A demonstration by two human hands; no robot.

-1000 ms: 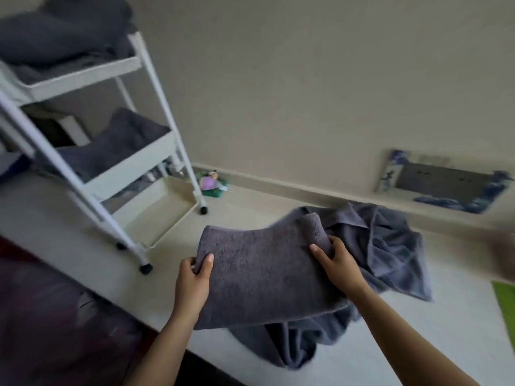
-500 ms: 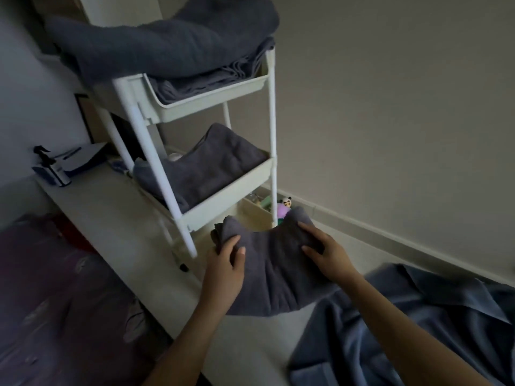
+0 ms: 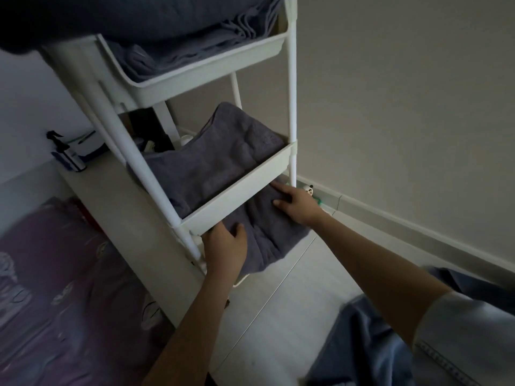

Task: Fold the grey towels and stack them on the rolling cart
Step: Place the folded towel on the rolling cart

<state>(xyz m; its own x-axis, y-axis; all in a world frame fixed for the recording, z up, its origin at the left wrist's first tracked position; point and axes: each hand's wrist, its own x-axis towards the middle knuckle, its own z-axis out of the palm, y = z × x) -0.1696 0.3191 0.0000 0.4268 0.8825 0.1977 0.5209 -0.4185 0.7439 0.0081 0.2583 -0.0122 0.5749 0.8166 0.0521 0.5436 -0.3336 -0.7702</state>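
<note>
A folded grey towel [image 3: 267,232] sits partly under the middle shelf of the white rolling cart [image 3: 239,190], at the level of the bottom shelf. My left hand [image 3: 227,247] grips its near left edge, thumb on top. My right hand [image 3: 296,203] holds its far right side, fingers laid over the top. The middle shelf holds another folded grey towel [image 3: 217,160]. The top shelf carries a pile of grey towels [image 3: 178,26]. Loose grey towels [image 3: 370,355] lie on the floor at the lower right.
A purple patterned bed cover [image 3: 55,302] fills the lower left. A dark spray bottle [image 3: 65,151] stands on a pale ledge left of the cart. A small panda toy [image 3: 308,188] sits by the skirting board behind the cart.
Both hands have carried the folded towel left and forward from the floor pile to the cart, and now it sits under the middle shelf. The view has swung toward the cart.
</note>
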